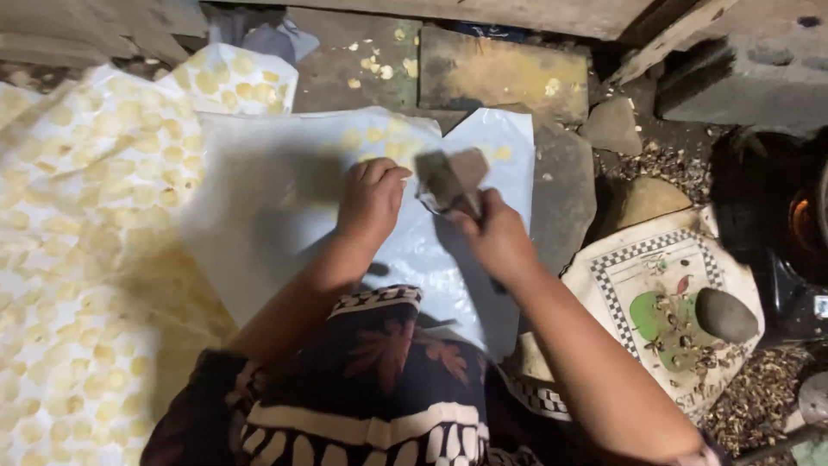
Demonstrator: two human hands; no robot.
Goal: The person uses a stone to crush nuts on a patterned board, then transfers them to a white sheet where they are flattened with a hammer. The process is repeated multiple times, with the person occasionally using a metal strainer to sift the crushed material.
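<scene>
One package seen: printed sack [655, 285], flattened on the ground at lower right, off-white woven material, black-and-white checkered border, green and red picture in the middle, partly covered by debris. No labels, signs or screens seen.

We could not make out the tool [450, 183] in the right hand [498, 235]; motion blurred it into a grey-brown smear, and its handle was hidden inside the closed fingers. The left hand [371, 200] covered whatever lay under it on the plastic sheet [259, 216], and our patterned skirt [362, 388] hid the sheet's near edge. The printed sack [664, 285] was partly under the right forearm. The dark stove [776, 224] at the right was cut by the frame edge, its details lost in shadow.
</scene>
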